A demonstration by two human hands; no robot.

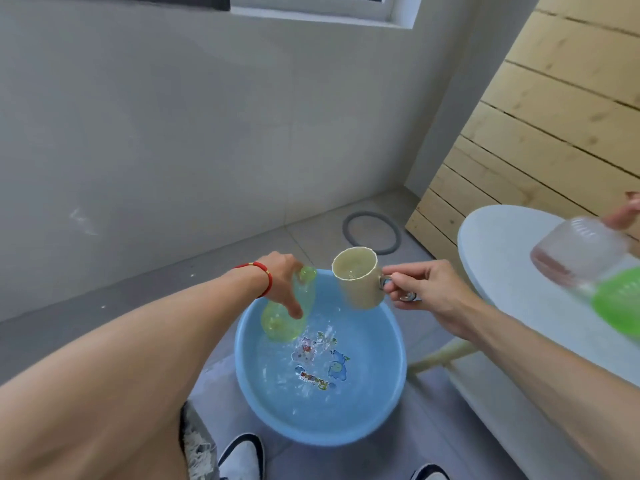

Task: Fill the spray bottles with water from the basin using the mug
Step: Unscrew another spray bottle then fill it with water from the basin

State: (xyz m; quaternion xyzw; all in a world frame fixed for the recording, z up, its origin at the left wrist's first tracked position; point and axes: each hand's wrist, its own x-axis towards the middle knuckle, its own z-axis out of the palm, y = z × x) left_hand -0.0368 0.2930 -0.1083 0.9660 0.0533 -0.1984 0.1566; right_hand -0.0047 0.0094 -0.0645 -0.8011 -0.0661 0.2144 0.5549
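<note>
Grey tiled floor [346,237], blue basin [252,368] of water by my shoes. My left grip [282,282] holds the green spray bottle [287,313] over it; my right grip [422,289] pinches the cream mug [356,278] handle beside the white worktop [512,271].

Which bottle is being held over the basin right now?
The yellow-green bottle, gripped in the left hand above the blue basin. The pink bottle and green bottle are over at the white table.

Blurred pink bottle [577,250] and green bottle [620,303] cut off at right edge, perhaps capless, shoes [242,457] cropped below
</note>
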